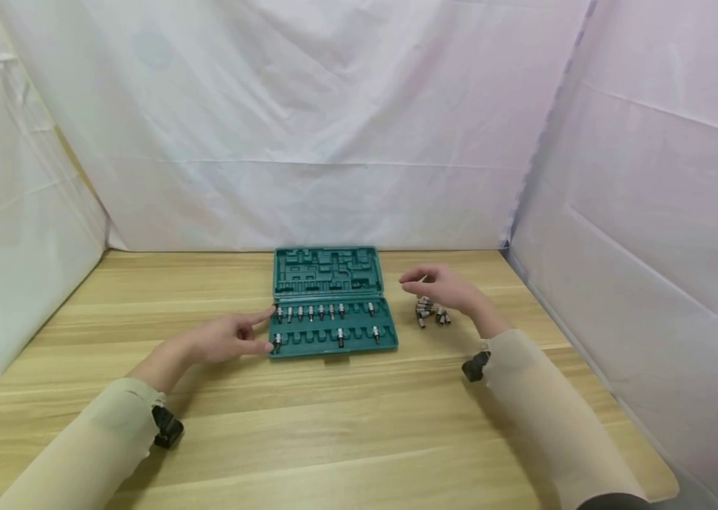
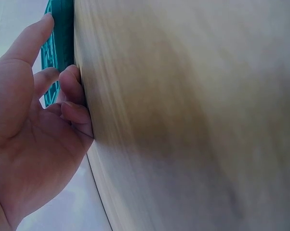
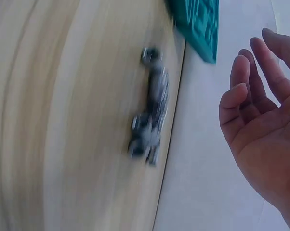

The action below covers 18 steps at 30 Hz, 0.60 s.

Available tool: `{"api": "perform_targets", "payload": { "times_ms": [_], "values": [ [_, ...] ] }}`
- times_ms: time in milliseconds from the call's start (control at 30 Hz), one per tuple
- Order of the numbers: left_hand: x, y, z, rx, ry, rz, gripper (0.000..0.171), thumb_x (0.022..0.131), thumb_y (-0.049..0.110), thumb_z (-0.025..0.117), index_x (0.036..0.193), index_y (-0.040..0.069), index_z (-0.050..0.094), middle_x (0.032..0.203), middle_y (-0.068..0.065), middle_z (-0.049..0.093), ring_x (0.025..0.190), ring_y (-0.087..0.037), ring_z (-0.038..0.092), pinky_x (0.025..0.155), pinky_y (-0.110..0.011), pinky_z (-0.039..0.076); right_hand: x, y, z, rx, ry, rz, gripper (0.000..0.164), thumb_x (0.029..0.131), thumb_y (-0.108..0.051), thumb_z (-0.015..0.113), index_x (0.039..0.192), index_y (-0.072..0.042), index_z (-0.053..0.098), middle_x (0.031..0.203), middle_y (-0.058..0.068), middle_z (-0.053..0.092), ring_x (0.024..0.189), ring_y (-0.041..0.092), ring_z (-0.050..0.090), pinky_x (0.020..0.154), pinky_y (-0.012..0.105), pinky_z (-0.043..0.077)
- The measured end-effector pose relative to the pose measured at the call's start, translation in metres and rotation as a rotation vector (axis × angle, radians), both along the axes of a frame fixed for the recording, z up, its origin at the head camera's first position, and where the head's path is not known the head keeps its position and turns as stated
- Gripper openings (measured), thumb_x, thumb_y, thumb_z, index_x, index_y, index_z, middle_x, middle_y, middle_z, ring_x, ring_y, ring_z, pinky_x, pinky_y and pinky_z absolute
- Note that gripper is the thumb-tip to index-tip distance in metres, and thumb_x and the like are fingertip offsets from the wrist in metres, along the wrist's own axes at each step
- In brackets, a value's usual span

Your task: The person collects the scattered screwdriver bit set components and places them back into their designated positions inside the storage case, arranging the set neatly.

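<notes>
A green plastic tool case (image 1: 308, 350) lies open on the wooden table, its lid (image 1: 380, 273) folded back. Several bit sockets (image 1: 341, 338), chrome with dark tips, sit in slots in two rows of its base; other slots are bare. Against the case's left edge, my left hand (image 1: 221, 338) rests with thumb and index finger spread apart, its other fingers loosely bent in the left wrist view. My right hand (image 1: 442, 287) hovers right of the case with nothing in it. Just below that hand lies a loose pile of bit sockets (image 1: 424, 310), blurred in the right wrist view.
The wooden table (image 1: 308, 439) stretches toward me and to both sides. White cloth sheets (image 1: 333, 127) hang behind it and along both sides. A dark wrist device (image 1: 168, 427) is on the left sleeve, another (image 1: 475, 367) on the right.
</notes>
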State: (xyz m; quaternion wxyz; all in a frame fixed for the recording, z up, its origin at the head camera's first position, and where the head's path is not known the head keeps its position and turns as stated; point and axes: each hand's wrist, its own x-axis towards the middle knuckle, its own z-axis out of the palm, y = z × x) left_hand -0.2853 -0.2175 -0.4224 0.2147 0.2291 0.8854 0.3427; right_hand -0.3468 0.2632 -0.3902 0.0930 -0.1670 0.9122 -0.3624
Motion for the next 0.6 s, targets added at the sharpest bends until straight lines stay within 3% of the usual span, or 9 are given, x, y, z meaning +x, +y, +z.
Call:
{"api": "perform_targets", "payload": {
  "times_ms": [200,400,600],
  "values": [
    [-0.002,0.000,0.001,-0.001,0.009,-0.003,0.090,0.105,0.042,0.076,0.176,0.019,0.026,0.082,-0.002,0.053,0.074,-0.018,0.046,0.065,-0.029,0.040,-0.002,0.036,-0.001,-0.030,-0.001,-0.082,0.050,0.110,-0.047,0.067,0.144,-0.011,0.071,0.138,0.011,0.071,0.112,0.036,0.068,0.093,0.055,0.058],
    [-0.003,0.000,0.000,-0.012,0.018,-0.007,0.090,0.105,0.043,0.076,0.176,0.018,0.026,0.081,-0.002,0.054,0.073,-0.018,0.046,0.065,-0.029,0.041,-0.007,0.064,-0.008,-0.043,0.000,-0.141,0.046,0.111,-0.041,0.066,0.143,-0.008,0.070,0.139,0.018,0.069,0.110,0.033,0.067,0.087,0.043,0.056],
    [-0.003,-0.001,-0.002,-0.013,0.013,-0.007,0.091,0.105,0.044,0.076,0.176,0.019,0.026,0.080,-0.002,0.053,0.072,-0.017,0.045,0.064,-0.030,0.040,-0.008,0.079,-0.013,-0.036,-0.015,-0.176,0.048,0.111,-0.039,0.067,0.144,-0.004,0.068,0.141,0.019,0.068,0.113,0.034,0.068,0.087,0.043,0.056]
  ]
}}
